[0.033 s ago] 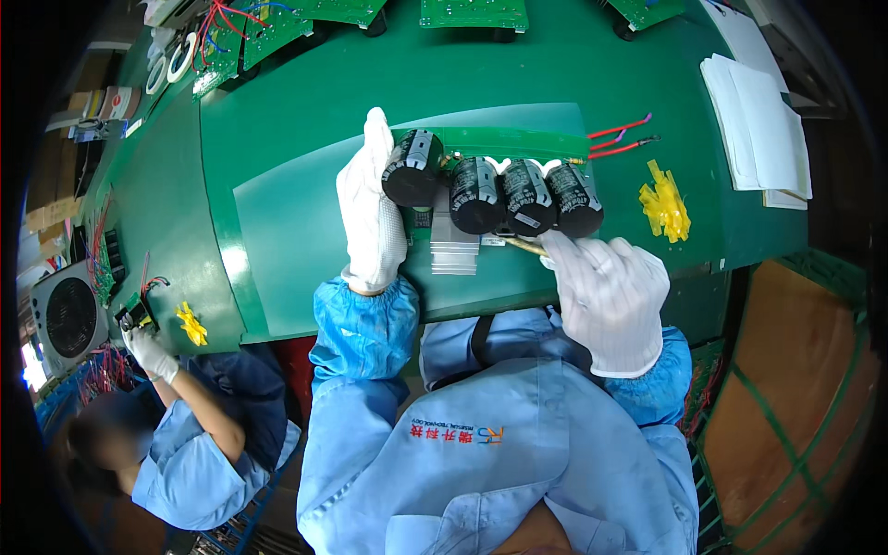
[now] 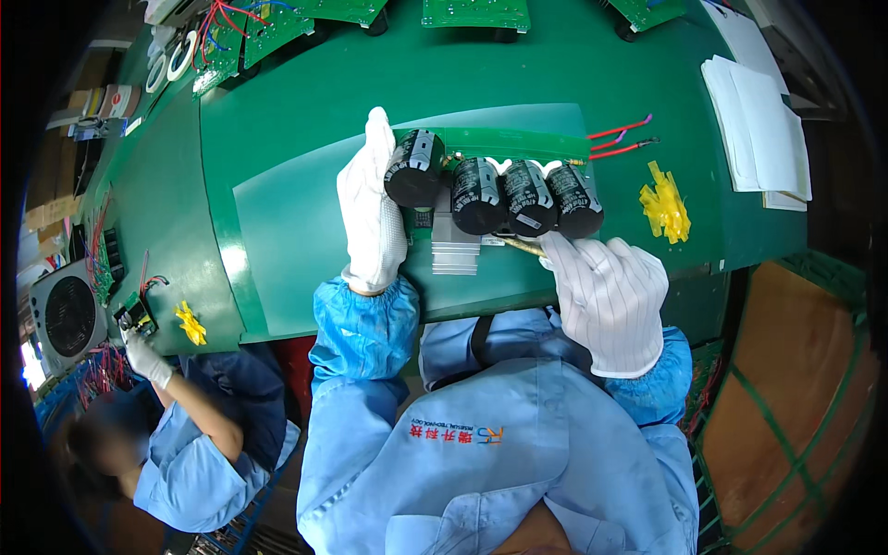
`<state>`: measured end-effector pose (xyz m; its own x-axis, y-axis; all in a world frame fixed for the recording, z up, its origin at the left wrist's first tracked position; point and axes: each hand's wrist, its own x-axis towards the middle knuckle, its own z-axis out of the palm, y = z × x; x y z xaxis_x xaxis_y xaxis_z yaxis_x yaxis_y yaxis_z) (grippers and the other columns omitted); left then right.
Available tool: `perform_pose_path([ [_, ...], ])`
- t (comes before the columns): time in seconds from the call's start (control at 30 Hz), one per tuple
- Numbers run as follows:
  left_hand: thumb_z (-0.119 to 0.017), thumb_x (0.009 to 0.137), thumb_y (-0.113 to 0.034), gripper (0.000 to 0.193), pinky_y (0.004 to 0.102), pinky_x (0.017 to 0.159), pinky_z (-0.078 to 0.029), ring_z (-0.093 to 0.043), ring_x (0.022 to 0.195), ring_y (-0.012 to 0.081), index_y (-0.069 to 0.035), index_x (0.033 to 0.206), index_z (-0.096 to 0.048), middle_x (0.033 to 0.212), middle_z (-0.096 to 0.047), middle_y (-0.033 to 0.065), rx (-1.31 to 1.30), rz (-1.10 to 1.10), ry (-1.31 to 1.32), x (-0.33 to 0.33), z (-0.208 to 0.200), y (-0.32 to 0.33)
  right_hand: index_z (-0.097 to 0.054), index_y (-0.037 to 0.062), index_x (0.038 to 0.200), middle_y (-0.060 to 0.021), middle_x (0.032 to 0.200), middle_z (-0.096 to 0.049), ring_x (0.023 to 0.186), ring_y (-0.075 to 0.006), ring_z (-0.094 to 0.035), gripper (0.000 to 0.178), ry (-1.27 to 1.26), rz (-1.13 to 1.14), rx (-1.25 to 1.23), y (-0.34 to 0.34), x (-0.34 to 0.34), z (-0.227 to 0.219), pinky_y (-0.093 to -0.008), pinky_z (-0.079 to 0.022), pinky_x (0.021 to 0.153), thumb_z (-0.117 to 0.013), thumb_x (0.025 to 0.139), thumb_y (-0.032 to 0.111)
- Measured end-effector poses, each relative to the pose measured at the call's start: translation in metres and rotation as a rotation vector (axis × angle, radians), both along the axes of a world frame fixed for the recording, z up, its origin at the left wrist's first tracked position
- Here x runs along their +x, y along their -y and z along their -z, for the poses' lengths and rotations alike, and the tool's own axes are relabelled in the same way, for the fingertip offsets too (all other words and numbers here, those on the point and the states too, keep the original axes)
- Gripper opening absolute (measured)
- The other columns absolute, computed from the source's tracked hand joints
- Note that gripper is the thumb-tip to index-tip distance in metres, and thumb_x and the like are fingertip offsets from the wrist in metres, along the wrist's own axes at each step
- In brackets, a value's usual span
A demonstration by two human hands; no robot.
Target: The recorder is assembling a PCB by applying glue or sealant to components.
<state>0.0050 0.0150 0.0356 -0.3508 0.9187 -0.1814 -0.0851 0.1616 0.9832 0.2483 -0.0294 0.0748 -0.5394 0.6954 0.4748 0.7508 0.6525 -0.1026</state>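
Note:
A green circuit board (image 2: 518,143) stands before me, its large black cylindrical capacitors (image 2: 477,211) facing me. Between the leftmost capacitor (image 2: 413,180) and the group of three is a finned silver heat sink (image 2: 454,254). My left hand (image 2: 372,213), in a white glove, holds the board's left side with its fingers straight and together; the thumb is hidden. In my right hand (image 2: 610,296), gloved in striped white, is a slim brass-coloured tool (image 2: 524,245), pinched below the capacitors. Its exact kind cannot be made out. Red wires (image 2: 622,141) stick out at the board's right end.
A translucent sheet (image 2: 287,222) lies under the board on the green table (image 2: 305,139). Yellow tape strips (image 2: 663,205) and white papers (image 2: 754,129) lie to the right. More circuit boards (image 2: 475,14) line the far edge. At left a co-worker's gloved hand (image 2: 146,359) touches a small board.
The capacitors have turned very slightly with the board. At left the co-worker's hand has shifted a little. My own hands keep nearly the same place and grip.

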Motion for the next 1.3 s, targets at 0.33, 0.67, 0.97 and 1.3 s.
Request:
perform_pose_path([
  [0.33, -0.047, 0.103, -0.056, 0.062, 0.0271, 0.074, -0.051, -0.060, 0.078, 0.0124, 0.002, 0.103, -0.068, 0.093, -0.066, 0.0082, 0.003, -0.017, -0.006, -0.011, 0.011, 0.001, -0.074, 0.0107, 0.105, -0.0046, 0.084, -0.069, 0.066, -0.0225, -0.063, 0.029, 0.043, 0.217, -0.116, 0.009, 0.030, -0.030, -0.0317, -0.048, 0.061, -0.073, 0.078, 0.002],
  [0.67, -0.047, 0.102, -0.059, 0.065, 0.0274, 0.077, -0.053, -0.064, 0.081, 0.0152, 0.003, 0.107, -0.068, 0.094, -0.067, 0.0101, -0.023, -0.019, -0.019, -0.014, 0.019, 0.000, -0.074, 0.0105, 0.107, -0.0038, 0.087, -0.068, 0.067, -0.0223, -0.063, 0.035, -0.009, 0.150, -0.199, 0.012, 0.023, -0.026, -0.0331, -0.048, 0.061, -0.073, 0.074, 0.000],
  [0.97, -0.050, 0.101, -0.059, 0.065, 0.0279, 0.077, -0.054, -0.065, 0.083, 0.0158, 0.003, 0.108, -0.068, 0.095, -0.068, 0.0104, -0.084, -0.017, 0.089, -0.011, 0.012, -0.002, -0.072, 0.0127, 0.109, -0.0003, 0.085, -0.060, 0.060, -0.0190, -0.055, 0.039, 0.025, 0.069, -0.068, 0.004, 0.013, -0.016, -0.0324, -0.042, 0.053, -0.075, 0.070, 0.007],
  [1.3, -0.043, 0.106, -0.052, 0.059, 0.0272, 0.082, -0.046, -0.052, 0.082, 0.0116, 0.001, 0.095, -0.068, 0.088, -0.063, 0.0040, -0.123, -0.036, 0.135, -0.007, 0.015, -0.006, -0.074, 0.0073, 0.101, -0.0055, 0.092, -0.074, 0.076, -0.0239, -0.068, 0.019, -0.134, 0.248, -0.170, 0.009, 0.024, -0.020, -0.0339, -0.054, 0.073, -0.072, 0.082, 0.003],
])
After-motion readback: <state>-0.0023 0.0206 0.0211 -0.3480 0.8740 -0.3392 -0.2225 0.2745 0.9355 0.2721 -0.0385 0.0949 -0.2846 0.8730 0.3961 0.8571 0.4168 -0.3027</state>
